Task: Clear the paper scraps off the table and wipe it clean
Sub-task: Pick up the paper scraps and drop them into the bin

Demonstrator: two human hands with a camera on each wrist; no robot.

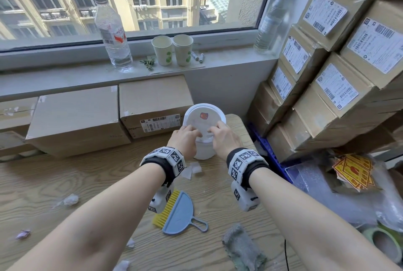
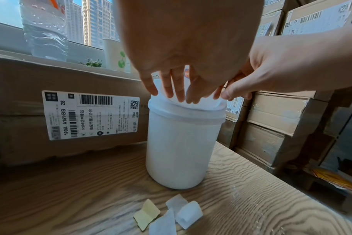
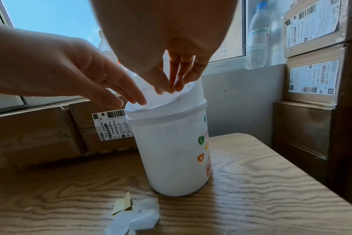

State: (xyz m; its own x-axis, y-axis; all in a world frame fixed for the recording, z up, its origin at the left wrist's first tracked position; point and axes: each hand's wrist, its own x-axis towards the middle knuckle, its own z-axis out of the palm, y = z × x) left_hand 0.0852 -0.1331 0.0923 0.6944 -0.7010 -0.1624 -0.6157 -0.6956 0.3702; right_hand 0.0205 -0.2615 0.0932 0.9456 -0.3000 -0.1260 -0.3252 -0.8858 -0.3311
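Observation:
A white bin (image 1: pixel 202 150) with a swing lid (image 1: pixel 204 118) stands at the far side of the wooden table (image 1: pixel 87 183). The lid is tipped up and faces me. My left hand (image 1: pixel 193 132) and right hand (image 1: pixel 214 131) both press straight fingertips on its near edge; in the left wrist view the left hand (image 2: pixel 171 93), in the right wrist view the right hand (image 3: pixel 169 85). Neither hand holds anything. A small pile of paper scraps (image 2: pixel 171 214) lies just in front of the bin. Other scraps (image 1: pixel 69 199) are scattered to the left.
A blue dustpan (image 1: pixel 181 214) with a yellow brush (image 1: pixel 165 209) lies under my left forearm. A grey cloth (image 1: pixel 242 246) sits near the front edge. Cardboard boxes (image 1: pixel 76 118) line the back and stack high at the right (image 1: pixel 327 96). Bottles and paper cups (image 1: pixel 172 50) stand on the sill.

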